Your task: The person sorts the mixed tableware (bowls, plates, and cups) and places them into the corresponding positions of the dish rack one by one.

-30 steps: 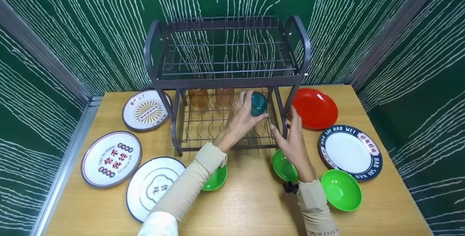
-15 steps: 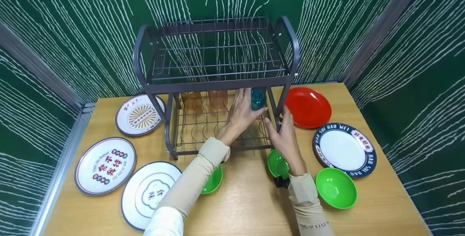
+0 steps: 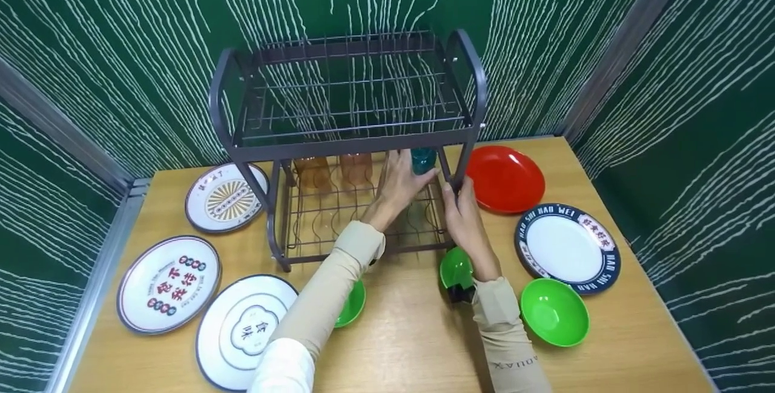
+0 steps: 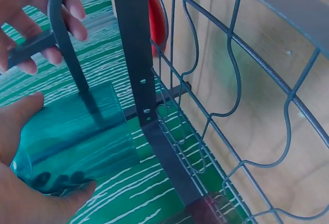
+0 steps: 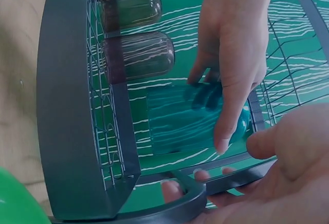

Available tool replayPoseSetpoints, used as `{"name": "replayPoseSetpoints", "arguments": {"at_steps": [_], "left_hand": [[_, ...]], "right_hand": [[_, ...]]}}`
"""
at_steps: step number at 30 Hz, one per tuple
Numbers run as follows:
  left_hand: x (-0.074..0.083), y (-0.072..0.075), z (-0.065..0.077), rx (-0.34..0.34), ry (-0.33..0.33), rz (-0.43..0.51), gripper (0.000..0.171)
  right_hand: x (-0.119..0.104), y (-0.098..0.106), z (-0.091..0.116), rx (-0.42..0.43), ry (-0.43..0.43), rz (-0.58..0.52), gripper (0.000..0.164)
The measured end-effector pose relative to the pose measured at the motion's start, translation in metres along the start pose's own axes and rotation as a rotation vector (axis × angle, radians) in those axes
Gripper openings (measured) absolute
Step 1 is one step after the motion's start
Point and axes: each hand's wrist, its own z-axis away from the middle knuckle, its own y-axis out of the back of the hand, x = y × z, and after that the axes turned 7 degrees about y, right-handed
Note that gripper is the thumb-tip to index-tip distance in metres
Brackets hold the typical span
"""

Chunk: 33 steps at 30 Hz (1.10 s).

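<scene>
My left hand [image 3: 398, 190] holds a teal glass [image 3: 424, 161] within the lower tier of a dark two-tier dish rack [image 3: 363, 142], at its right end. Thumb and fingers lie on opposite sides of the glass's closed end, its other end towards the wire base, as the right wrist view shows. At the rack's right side post is my right hand [image 3: 469, 220], its fingers round the dark bar [image 5: 236, 178]. Two amber glasses [image 3: 313, 174] stand on the same tier, further left. In the head view the upper tier's front rail partly hides the glasses.
White patterned plates [image 3: 169, 284] lie left of the rack. A red plate [image 3: 505, 178] and a blue-rimmed white plate [image 3: 566, 249] are on the right. Green bowls [image 3: 554, 312] sit near the front, two partly covered by the arms. Green walls [image 3: 696, 138] enclose the table.
The teal glass in my left hand has gone lower and deeper into the lower tier. My right hand has come in against the rack's right post. The head view has shifted slightly.
</scene>
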Motion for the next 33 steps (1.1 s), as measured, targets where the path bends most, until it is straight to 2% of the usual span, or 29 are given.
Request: {"name": "replayPoseSetpoints", "arguments": {"at_steps": [2,9,13,17,23,28,33], "left_hand": [[-0.002,-0.002,-0.002,0.007,-0.001,-0.005,0.096],[-0.004,-0.008,-0.011,-0.027,0.070,-0.054,0.086],[-0.008,-0.009,-0.015,-0.008,0.056,-0.071,0.079],[-0.015,-0.012,-0.017,-0.001,0.062,-0.074,0.081],[-0.019,-0.018,-0.019,-0.047,0.156,-0.078,0.081],[-0.025,-0.020,-0.024,-0.088,0.250,-0.126,0.079],[-0.031,-0.022,-0.025,-0.146,0.302,-0.137,0.078]], "right_hand": [[0.002,-0.001,-0.002,0.012,-0.003,-0.026,0.037],[0.005,0.001,-0.006,0.035,-0.048,-0.049,0.029],[0.004,0.000,-0.006,0.023,-0.046,-0.061,0.027],[-0.003,0.001,-0.004,-0.004,-0.048,-0.088,0.024],[-0.028,0.006,0.003,-0.031,-0.047,-0.113,0.022],[-0.033,0.006,0.003,-0.033,-0.049,-0.094,0.024],[-0.034,0.005,0.002,-0.012,-0.035,-0.081,0.024]]}}
